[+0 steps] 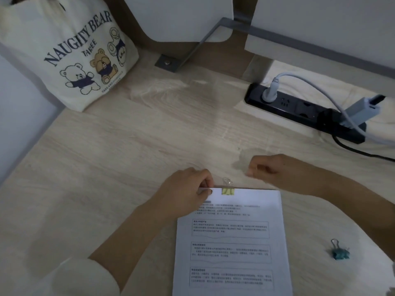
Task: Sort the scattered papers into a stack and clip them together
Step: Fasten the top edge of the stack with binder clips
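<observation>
A squared stack of printed white papers [233, 242] lies on the wooden desk in front of me. A yellow binder clip [228, 191] grips the middle of its top edge, wire handles pointing away. My left hand [188, 193] pinches the stack's top left corner, thumb on top. My right hand [269, 169] hovers just beyond the top edge, right of the clip, fingers curled and holding nothing that I can see. A teal binder clip [340, 252] lies loose on the desk to the right of the stack.
A cream tote bag with bear prints [70, 54] leans at the back left. A black power strip [303, 110] with a grey plug and cables runs along the back right. A metal bracket [168, 63] is bolted to the desk at the back.
</observation>
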A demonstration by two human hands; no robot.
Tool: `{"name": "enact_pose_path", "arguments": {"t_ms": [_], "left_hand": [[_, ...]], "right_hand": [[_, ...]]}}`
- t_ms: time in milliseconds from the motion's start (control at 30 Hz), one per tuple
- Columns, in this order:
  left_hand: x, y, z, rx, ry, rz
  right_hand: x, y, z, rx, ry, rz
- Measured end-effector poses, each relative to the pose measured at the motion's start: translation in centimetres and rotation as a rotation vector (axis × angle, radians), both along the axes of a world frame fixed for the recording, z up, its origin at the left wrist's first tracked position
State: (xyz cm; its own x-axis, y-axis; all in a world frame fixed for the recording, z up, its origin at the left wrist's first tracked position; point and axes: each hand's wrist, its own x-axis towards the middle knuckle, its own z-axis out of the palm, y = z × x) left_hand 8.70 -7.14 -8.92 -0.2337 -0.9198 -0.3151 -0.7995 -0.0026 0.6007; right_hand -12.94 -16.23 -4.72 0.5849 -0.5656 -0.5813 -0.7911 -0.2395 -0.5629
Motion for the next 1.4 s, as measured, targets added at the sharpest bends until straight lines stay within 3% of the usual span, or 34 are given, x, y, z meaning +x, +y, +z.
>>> {"name": "enact_pose_path", "arguments": {"t_ms": [100,233,433,600,800,933,1100,1400], "left_hand": [[-0.7,0.1,-0.1,-0.097,-0.035,-0.002],[-2.6,0.2,0.0,-0.205,-0.018,0.006],[-6.6,-0.1,-0.4,-0.195,-0.048,-0.125],[-8.3,0.0,-1.1,-0.181,-0.209,-0.189],[-9.1,0.2,-1.0,-0.174,-0.225,-0.198],[-9.7,0.6,0.2,-0.234,-0.078,-0.137],[-11.9,1.8,2.3,0.235,0.368,0.024],[-11.0,1.5,1.6,0.254,0.493,0.142]], "right_hand": [[-3.9,1.2,0.1,-0.151,0.050,-0.195],[-10.3,4.7,0.1,-0.164,0.168,-0.365],[-16.1,11.1,-0.3,-0.224,0.318,-0.496],[-16.1,14.5,-2.6,-0.211,0.192,-0.600],[-14.1,14.3,-3.3,-0.216,0.030,-0.750],[-10.1,12.8,-1.5,-0.057,-0.306,-0.876],[-5.7,10.8,-0.1,0.058,-0.491,-0.848],[-4.5,9.1,-0.8,0.144,-0.336,-0.675]]}}
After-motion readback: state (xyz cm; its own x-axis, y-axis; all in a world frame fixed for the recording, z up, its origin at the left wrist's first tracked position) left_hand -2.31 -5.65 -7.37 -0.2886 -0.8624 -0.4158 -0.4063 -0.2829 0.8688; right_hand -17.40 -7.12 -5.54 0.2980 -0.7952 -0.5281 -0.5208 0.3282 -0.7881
